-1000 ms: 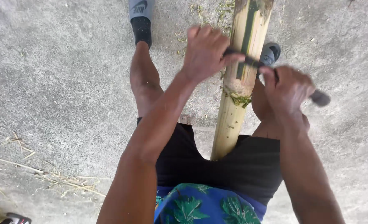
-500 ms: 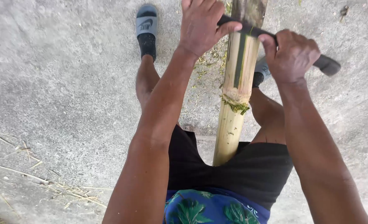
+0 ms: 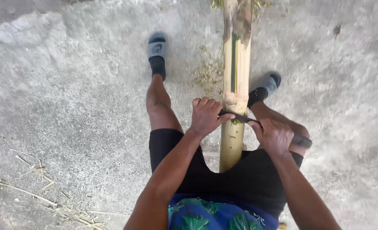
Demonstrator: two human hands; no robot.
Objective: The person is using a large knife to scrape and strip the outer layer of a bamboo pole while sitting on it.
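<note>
1. While I stand astride it, the bamboo pole (image 3: 236, 85) runs between my legs, near end clamped by my thighs, far end out on the concrete floor (image 3: 69, 106); that pins it so it cannot roll.
2. Dark blade (image 3: 240, 117) lies crosswise over the pole, just past a node, edge on the skin.
3. My left hand (image 3: 206, 116) is closed over the blade's tip end, fingers curled on top, thumb side toward the pole.
4. My right hand (image 3: 274, 135) is clamped round the handle (image 3: 302, 141), whose dark butt sticks out past my fist.
5. Two hands, one each side of the pole, look like a drawknife-style grip: even pressure, blade kept square.
6. Pole surface: pale yellow where peeled, a green strip left along the middle farther out, a darker patch near the top edge.
7. Green shavings (image 3: 208, 74) lie scattered on the floor left of the pole, near my feet.
8. Grey slide sandals with black socks: left sandal (image 3: 157, 49) well left of the pole, right sandal (image 3: 269, 83) just beside it.
9. Dry straw bits (image 3: 31, 187) lie at the lower left, well apart from the work.
10. In the way: my right foot sits close to the blade's line, and the node ridge may snag the edge.
</note>
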